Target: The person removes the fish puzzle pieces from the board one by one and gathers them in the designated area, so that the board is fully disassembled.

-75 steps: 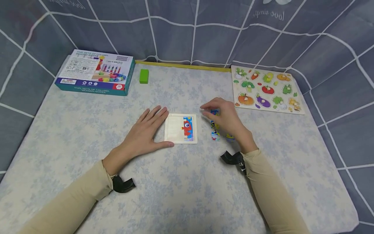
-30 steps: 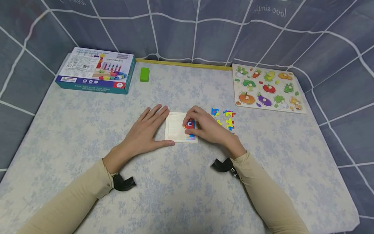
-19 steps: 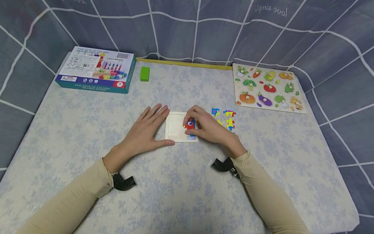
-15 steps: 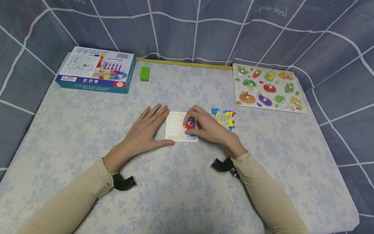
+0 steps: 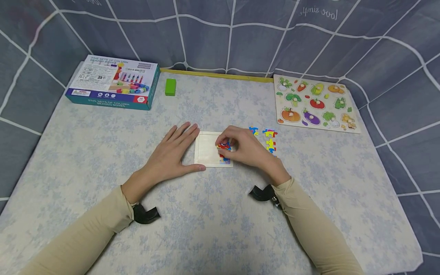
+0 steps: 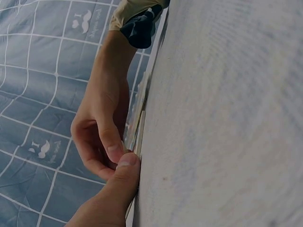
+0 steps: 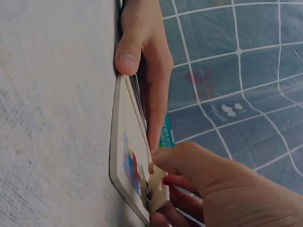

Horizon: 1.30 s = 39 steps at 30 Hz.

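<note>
A small pale wooden puzzle tray lies flat mid-table, with colourful jigsaw pieces along its right side. My left hand rests at its left edge, fingers straight, thumb at the near corner. Over the tray's right side, my right hand pinches a jigsaw piece between thumb and fingers. In the right wrist view that piece stands tilted up on edge, its bare wood side showing. Right of this hand lie loose jigsaw pieces, partly hidden behind it.
A boxed bead toy sits at the back left, beside a green block. A vegetable peg puzzle board lies at the back right. A grey checked curtain hangs behind the table.
My right hand has moved left from the loose pieces to the tray. Since half a second ago its fingers have shifted slightly, tilting the pinched piece. My left hand stays put.
</note>
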### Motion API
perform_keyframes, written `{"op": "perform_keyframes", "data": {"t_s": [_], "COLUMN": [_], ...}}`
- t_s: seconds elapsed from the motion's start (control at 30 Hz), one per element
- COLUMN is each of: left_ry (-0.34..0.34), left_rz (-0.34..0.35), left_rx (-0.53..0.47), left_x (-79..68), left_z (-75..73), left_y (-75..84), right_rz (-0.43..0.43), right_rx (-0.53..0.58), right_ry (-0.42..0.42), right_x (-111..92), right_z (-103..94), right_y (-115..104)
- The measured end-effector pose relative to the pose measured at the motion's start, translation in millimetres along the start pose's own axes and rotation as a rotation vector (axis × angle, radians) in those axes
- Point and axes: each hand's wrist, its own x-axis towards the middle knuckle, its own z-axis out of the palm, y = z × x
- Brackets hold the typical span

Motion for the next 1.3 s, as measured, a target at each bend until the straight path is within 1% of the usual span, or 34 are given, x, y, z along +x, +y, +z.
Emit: {"op": "perform_keyframes", "data": {"t_s": [0.3,0.4,0.6,0.73,0.87,1.0,1.13,1.2,1.3], "left_ry": [-0.010,-0.013,-0.015,-0.018,-0.022,-0.019,-0.014,-0.012,-0.011], "left_rz": [-0.006,-0.008,-0.006,-0.011,-0.016,-0.017,-0.011,-0.008,-0.009], "left_rx": [0.012,0.012,0.011,0.014,0.011,0.012,0.006,0.004,0.001], "left_x": [0.4,0.8,1.6,1.2,0.6,0.9,1.4,1.3,1.4], "left_z": [0.0,-0.4,-0.3,-0.4,0.2,1.6,1.9,1.8,1.4], "left_y": [-0.3,0.5,0.8,0.3,-0.3,-0.9,-0.1,0.2,0.4], "right_rz": [0.021,0.027,0.028,0.034,0.061,0.093,0.174,0.224,0.276], "right_rx": [0.037,0.043,0.062,0.052,0.004,-0.071,-0.156,-0.185,-0.219], "right_ry": [-0.097,-0.113,-0.076,-0.021,0.046,0.112,0.167,0.181,0.195], "right_x": [-1,-2,-2,-8,-26,-51,-78,-89,-103], "right_z": [-8.4,-10.1,-13.5,-24.8,-43.2,-63.1,-80.1,-86.4,-93.4], "right_y": [0,-1,-1,-4,-3,9,22,28,36]}}
